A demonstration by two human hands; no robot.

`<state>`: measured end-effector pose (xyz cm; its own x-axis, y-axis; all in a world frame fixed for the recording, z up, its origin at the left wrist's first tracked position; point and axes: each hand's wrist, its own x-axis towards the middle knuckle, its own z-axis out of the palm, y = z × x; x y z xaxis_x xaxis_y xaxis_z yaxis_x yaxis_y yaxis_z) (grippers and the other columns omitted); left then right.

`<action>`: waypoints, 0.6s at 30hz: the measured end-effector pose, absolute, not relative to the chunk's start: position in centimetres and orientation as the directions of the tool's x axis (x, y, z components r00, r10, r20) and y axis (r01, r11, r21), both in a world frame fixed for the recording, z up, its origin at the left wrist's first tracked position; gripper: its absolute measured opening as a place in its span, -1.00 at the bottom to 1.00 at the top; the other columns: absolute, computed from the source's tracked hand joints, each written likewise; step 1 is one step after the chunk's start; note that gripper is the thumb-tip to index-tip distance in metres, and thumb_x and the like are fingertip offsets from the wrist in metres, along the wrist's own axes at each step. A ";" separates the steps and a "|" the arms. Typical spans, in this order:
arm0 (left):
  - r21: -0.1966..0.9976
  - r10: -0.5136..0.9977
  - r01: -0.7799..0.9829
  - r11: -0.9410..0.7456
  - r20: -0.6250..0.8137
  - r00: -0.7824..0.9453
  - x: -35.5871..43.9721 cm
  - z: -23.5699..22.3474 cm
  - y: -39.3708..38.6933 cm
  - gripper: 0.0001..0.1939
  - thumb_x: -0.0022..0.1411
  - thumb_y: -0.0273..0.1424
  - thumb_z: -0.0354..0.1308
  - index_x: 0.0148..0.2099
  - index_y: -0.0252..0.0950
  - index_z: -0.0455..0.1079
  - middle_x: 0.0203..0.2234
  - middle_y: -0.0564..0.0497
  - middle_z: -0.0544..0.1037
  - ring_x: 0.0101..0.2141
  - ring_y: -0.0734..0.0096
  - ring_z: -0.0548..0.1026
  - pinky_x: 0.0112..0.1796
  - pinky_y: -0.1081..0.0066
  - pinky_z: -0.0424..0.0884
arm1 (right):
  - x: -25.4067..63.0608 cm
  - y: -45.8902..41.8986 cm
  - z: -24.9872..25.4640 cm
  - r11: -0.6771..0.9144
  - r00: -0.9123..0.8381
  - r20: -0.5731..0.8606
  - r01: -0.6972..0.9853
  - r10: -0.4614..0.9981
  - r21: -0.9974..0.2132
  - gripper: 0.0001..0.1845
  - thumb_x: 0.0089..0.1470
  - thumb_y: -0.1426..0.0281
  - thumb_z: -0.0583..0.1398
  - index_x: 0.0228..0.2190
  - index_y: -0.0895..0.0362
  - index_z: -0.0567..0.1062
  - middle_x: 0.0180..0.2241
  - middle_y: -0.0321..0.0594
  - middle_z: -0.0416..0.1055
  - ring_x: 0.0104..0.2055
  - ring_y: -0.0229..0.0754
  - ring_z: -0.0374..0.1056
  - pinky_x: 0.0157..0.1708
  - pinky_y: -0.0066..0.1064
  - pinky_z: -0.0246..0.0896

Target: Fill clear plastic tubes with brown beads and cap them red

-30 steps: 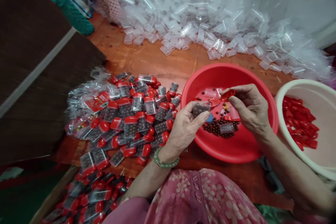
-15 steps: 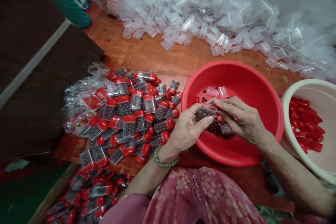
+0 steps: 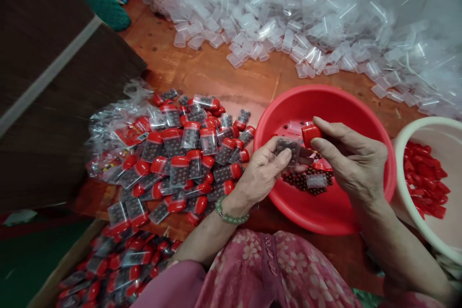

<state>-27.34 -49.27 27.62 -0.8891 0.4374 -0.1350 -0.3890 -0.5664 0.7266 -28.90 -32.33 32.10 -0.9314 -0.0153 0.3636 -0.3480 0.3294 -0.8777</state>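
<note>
My left hand point(image 3: 265, 166) is closed on a clear plastic case point(image 3: 288, 148) full of dark brown balls, held over the left side of a red basin point(image 3: 346, 106). Just to its right, my right hand point(image 3: 348, 156) pinches a red cap point(image 3: 310, 134) between thumb and fingers. The cap and the case are a small gap apart. Below the hands, loose brown balls point(image 3: 306, 180) lie in the basin, with a clear empty case point(image 3: 316, 181) on top of them.
Many filled, red-capped cases point(image 3: 179, 171) lie heaped to the left, with more in a lower pile point(image 3: 126, 269). Crumpled clear plastic bags point(image 3: 104, 130) sit beside them. Empty clear cases point(image 3: 267, 29) cover the back. A white tub point(image 3: 400, 154) of red caps point(image 3: 426, 178) stands at right.
My right hand has moved up and slightly right, and a red cap now shows in its fingers. My left hand still holds the filled case, turned a little more upright.
</note>
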 end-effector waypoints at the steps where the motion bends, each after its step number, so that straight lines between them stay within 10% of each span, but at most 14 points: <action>1: 0.751 0.438 -0.369 -0.548 -0.118 -0.891 -27.4 27.6 -49.3 -0.56 0.31 -0.08 0.30 0.01 -0.31 0.36 -0.14 -0.11 0.63 -0.17 0.25 0.67 -0.13 0.31 0.59 | -29.0 -32.4 32.1 0.336 -0.927 0.373 -0.363 -0.036 -0.869 -0.61 0.13 0.45 0.39 -0.01 -0.11 0.66 -0.11 -0.29 0.67 -0.12 -0.19 0.60 -0.03 -0.29 0.54; 18: 0.959 0.430 -0.182 -0.218 -0.073 -0.900 -27.0 27.9 -49.2 -0.84 0.46 -0.30 0.04 -0.07 -0.30 0.30 -0.32 0.04 0.45 -0.34 0.50 0.48 -0.26 0.48 0.45 | -29.9 -30.4 34.3 0.489 -0.816 0.359 -0.564 -0.453 -0.665 -0.62 0.19 0.53 0.32 0.02 0.00 0.65 -0.07 -0.20 0.67 -0.06 -0.18 0.61 0.11 -0.32 0.47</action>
